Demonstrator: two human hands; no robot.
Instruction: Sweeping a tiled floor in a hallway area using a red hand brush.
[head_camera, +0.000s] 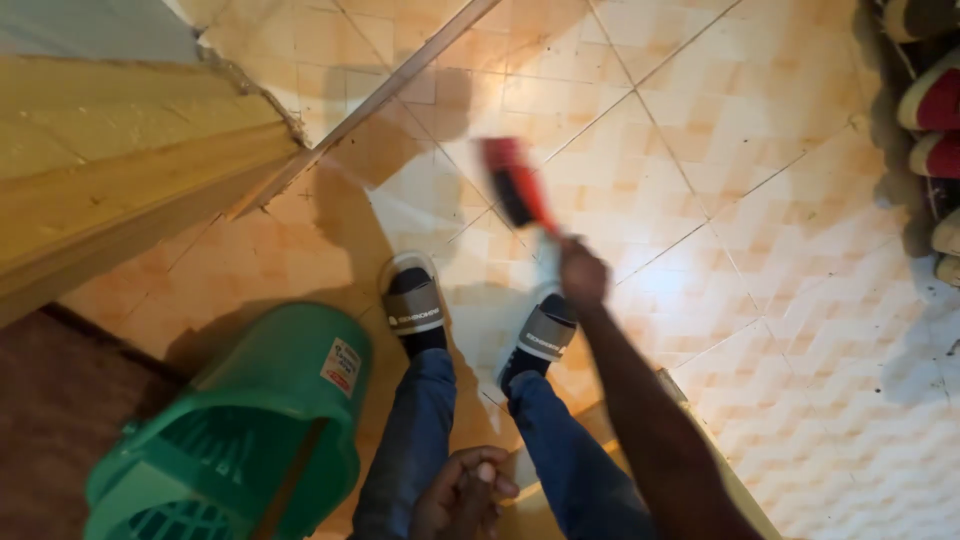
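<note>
1. Head view: the brush (518, 185) is red and black with a pale handle, and it looks blurry.
2. The right hand (583, 272) is the grip, closed tight around the brush handle.
3. The brush sticks out over the tile floor (740, 180), just past the two feet in grey slippers (415, 305).
4. The left hand (462, 492) sits low by the knees, fingers curled in; I cannot tell if it holds anything.
5. A green bucket (250, 440) stands near the left foot.
</note>
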